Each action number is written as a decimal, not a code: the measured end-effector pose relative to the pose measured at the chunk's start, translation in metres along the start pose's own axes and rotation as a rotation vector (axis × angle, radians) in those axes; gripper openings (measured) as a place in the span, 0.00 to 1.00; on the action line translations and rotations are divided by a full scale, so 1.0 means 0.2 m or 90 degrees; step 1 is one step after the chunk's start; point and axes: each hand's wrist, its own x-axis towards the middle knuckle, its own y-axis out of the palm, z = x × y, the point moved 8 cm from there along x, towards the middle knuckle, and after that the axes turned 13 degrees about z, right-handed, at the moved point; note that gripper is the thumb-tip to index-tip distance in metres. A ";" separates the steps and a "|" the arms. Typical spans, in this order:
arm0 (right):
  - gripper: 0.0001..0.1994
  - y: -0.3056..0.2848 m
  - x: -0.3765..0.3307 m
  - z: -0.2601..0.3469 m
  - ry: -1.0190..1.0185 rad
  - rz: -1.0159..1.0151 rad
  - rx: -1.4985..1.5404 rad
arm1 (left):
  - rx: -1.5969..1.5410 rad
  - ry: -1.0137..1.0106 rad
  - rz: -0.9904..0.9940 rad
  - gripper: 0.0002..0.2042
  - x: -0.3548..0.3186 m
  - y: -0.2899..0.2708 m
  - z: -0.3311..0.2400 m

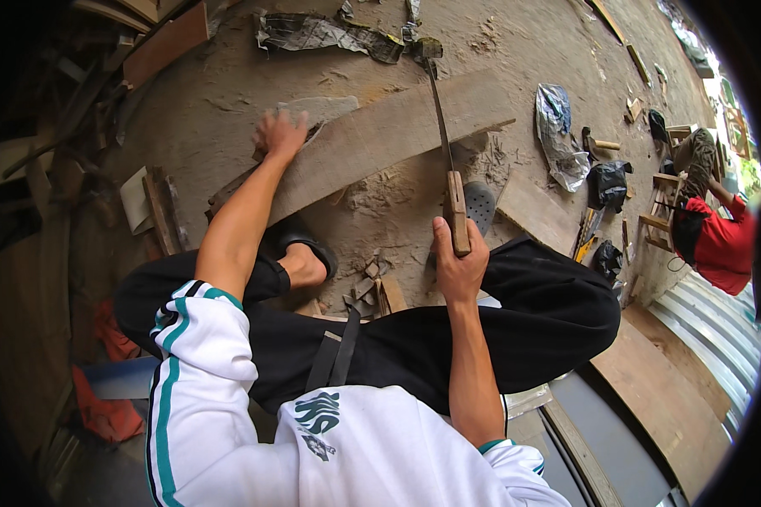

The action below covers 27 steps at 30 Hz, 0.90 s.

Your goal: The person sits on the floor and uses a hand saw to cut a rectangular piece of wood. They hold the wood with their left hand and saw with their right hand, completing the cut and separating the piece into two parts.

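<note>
A long wooden plank (380, 135) lies slantwise in front of me, its right end farther away. My right hand (461, 258) is closed round the wooden handle of a hand saw (457, 203). The long, thin blade points away from me and crosses over the plank's right part. I see it nearly edge-on, so its teeth do not show, and cannot tell whether it touches the wood. My left hand (281, 133), slightly blurred, is at the plank's far left edge with its fingers spread, beside a flat greyish piece (321, 108).
My sandalled feet are near the plank, with wood offcuts (372, 287) between my legs. Crumpled plastic (560, 139), a black bag (609, 182) and a board (537, 211) lie right. Scrap wood (165, 46) is stacked left. A person in red (719, 241) sits far right.
</note>
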 end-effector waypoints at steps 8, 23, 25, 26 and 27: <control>0.13 0.01 -0.02 -0.02 0.026 0.027 0.046 | -0.105 -0.214 0.382 0.48 0.03 0.20 0.42; 0.14 0.04 -0.02 -0.04 0.026 0.041 -0.026 | -0.092 0.016 0.175 0.34 0.30 -0.26 -0.06; 0.14 0.04 -0.01 -0.02 0.004 0.046 -0.040 | -0.073 0.055 0.161 0.36 0.43 -0.25 -0.06; 0.14 0.04 -0.01 -0.01 -0.006 0.041 -0.052 | -0.065 0.053 0.159 0.37 0.44 -0.24 -0.08; 0.14 0.03 -0.01 0.00 -0.016 0.036 -0.064 | -0.057 0.050 0.156 0.37 0.43 -0.22 -0.11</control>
